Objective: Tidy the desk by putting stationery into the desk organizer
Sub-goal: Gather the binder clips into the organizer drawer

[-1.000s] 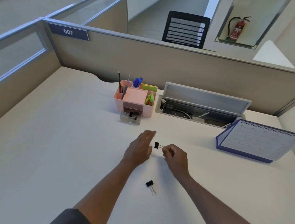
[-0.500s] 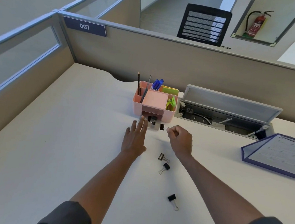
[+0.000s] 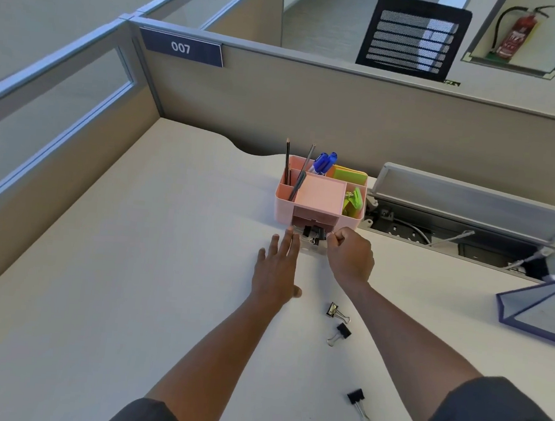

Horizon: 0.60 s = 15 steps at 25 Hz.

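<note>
I am at the step of dropping a small black binder clip [image 3: 323,235] into the clear pull-out drawer [image 3: 307,243] at the foot of the pink plastic desk organizer [image 3: 283,207]. My right hand [image 3: 349,255] pinches the clip by its wire handle, fingers curled, right over the drawer's near corner. My left hand [image 3: 276,267] lies flat with straight fingers, its tips touching the drawer's left side to steady it. The drawer already holds at least one black clip. Next, I judge, I must let go so the clip falls inside, then reach back for the three black binder clips [image 3: 339,313] lying loose on the white desk [image 3: 129,281] near my right forearm. Up top, the organizer holds pencils [image 3: 287,160], blue pens [image 3: 324,162], yellow and green sticky notes [image 3: 349,175] and a green clip [image 3: 354,200].
</note>
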Tool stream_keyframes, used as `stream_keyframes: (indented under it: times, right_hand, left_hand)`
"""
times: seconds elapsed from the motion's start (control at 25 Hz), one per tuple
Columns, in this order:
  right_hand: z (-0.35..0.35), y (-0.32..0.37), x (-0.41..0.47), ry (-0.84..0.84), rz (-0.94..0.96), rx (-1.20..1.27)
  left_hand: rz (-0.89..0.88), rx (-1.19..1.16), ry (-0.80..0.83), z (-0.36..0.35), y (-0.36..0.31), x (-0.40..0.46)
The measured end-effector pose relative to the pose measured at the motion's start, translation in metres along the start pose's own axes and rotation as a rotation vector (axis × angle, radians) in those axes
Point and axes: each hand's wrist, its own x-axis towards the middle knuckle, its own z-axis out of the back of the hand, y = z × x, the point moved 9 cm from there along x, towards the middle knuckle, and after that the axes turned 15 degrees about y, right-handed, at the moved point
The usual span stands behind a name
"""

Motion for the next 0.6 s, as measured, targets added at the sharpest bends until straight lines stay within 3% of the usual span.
stream_keyframes:
  times: [0.32,0.6]
  right_hand:
    - [0.012,0.001,0.007,0.042,0.015,-0.102]
    - [0.03,-0.046,-0.025,0.055,0.001,-0.061]
  left_hand:
    - [-0.017,-0.029,0.002,0.0,0.002,-0.003]
    - [-0.021,-0.049,-0.074,-0.003,-0.008,-0.026]
